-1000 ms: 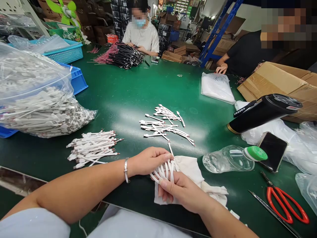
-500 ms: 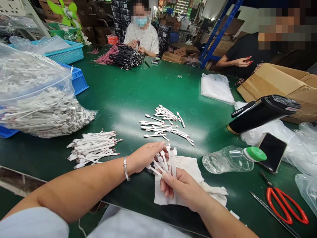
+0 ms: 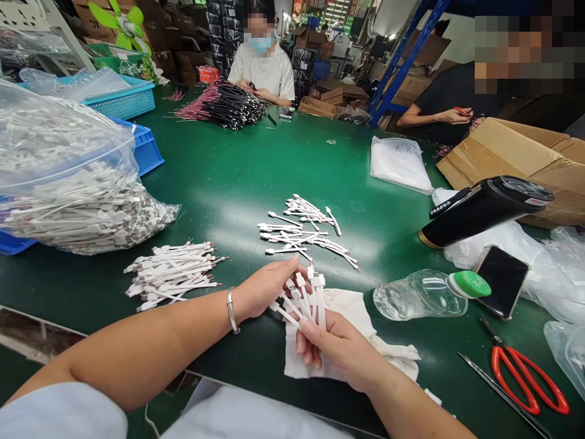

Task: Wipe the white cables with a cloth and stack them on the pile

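A fanned bunch of short white USB cables [image 3: 315, 299] stands up from my right hand [image 3: 336, 347], which is closed around their lower ends. The flat connector heads point up and away from me. My left hand [image 3: 262, 286], with a silver bangle at its wrist, curls its fingers about the left connectors; its thumb and some fingertips are hidden behind them. Just past my hands, more white cables [image 3: 301, 231] lie in loose rows. Left of my forearm is a larger pile of white cables [image 3: 173, 274]. A white cloth [image 3: 297, 356] lies beneath my right hand.
On the right are a water bottle [image 3: 418, 296], a phone [image 3: 503, 280], red-handled scissors [image 3: 525, 375], tweezers [image 3: 498, 390], a black tumbler [image 3: 484, 210] and a carton [image 3: 512, 152]. A cable-filled bag [image 3: 86, 207] stands left. Two people sit across the green table [image 3: 228, 171], one behind black-and-red cables [image 3: 223, 103].
My left fingers have shifted slightly left and bent more around the connector heads. The bunch in my right hand tilts a little differently. Across the table, both people's hands have moved.
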The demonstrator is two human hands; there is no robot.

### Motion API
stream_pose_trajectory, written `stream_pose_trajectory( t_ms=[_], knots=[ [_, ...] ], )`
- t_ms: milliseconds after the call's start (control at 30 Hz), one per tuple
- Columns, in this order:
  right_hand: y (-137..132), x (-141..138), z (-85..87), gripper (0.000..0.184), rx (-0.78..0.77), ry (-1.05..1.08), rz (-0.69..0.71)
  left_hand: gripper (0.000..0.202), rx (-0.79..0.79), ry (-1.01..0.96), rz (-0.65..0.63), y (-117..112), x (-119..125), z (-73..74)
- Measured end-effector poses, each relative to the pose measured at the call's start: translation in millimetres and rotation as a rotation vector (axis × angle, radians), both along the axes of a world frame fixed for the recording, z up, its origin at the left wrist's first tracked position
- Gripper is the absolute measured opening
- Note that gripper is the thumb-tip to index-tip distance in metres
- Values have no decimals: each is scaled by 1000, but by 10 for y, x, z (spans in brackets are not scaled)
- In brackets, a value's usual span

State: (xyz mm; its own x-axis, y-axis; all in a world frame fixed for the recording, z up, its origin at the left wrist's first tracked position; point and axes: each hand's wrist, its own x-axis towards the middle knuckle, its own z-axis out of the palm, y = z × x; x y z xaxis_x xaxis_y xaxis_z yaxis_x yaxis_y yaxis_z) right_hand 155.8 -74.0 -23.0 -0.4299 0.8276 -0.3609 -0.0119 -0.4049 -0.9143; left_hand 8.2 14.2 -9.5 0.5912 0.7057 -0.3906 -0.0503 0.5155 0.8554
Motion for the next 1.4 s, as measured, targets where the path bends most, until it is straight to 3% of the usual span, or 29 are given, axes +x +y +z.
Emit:
stream_pose_trajectory(
  t_ms=[433,600,700,833,900,967,1067,1167,1300,1400],
  knots=[
    [11,0,12,47,-25,29,-27,62,69,-4,37,4,-22,89],
    [13,1,7,45,-36,52,-47,67,172,-5,30,-13,-25,105],
    [8,1,9,45,-39,50,-47,66,375,80,81,-29,-44,94],
    [5,-6,25,41,-77,94,-82,47,842,184,163,-16,-162,190],
    [11,-9,38,39,-112,135,-109,41,1063,192,41,-1,-263,304],
    [21,-9,52,38,-147,169,-136,50,1231,212,-187,1,-366,419],
    [33,-6,67,39,-182,178,-168,73,1305,317,-483,-31,-449,476],
    [27,-10,63,41,-164,156,-138,77,1402,465,-478,-66,-393,343],
    [-5,-18,38,39,-154,165,-64,54,1542,559,-394,-40,-223,92],
    [-30,-22,20,39,-155,195,-4,41,1610,523,-404,-4,-157,11]
  ],
)
